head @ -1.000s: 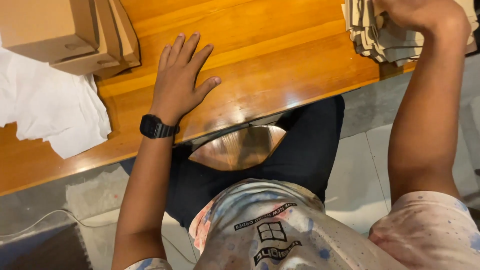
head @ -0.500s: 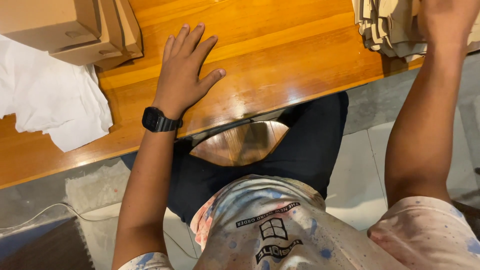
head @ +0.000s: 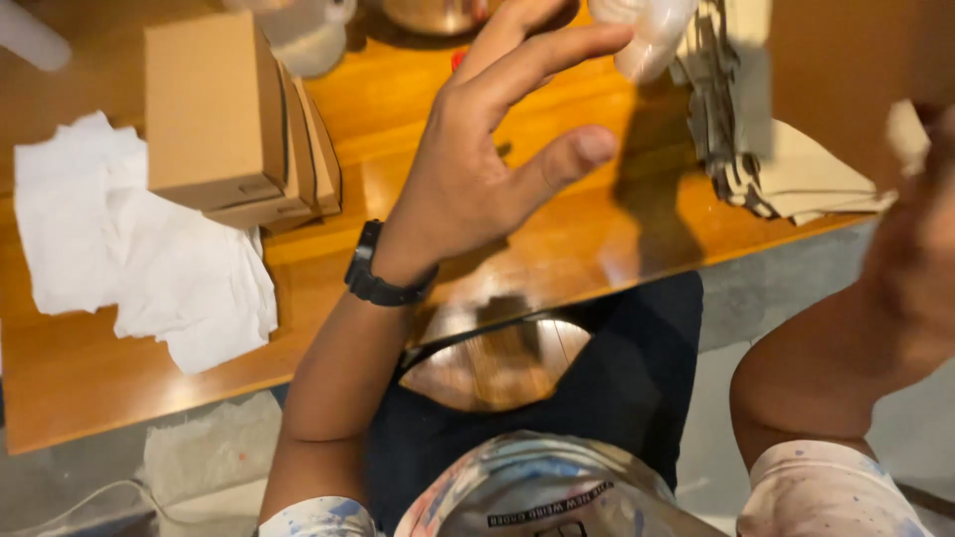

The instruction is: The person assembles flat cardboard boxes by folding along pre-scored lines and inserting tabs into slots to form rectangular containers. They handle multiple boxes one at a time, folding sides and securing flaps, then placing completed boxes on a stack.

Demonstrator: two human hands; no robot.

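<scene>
2 hands raised: left hand [head: 477, 169] fingers spread, empty, above table [head: 557, 254]; right hand [head: 920, 259] blurred, grip unclear

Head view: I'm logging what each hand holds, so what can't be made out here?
- Right hand: motion-blurred at the right edge; any hold is unreadable.
- Left hand: lifted with fingers spread, hiding the table beneath.
- Metal vessel: cut off by the top edge.
- Stack of flat cardboard: partly blurred.

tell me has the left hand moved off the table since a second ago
Yes. The left hand was pressed flat on the wooden table; now it is lifted with fingers spread, farther from the near edge.
</scene>
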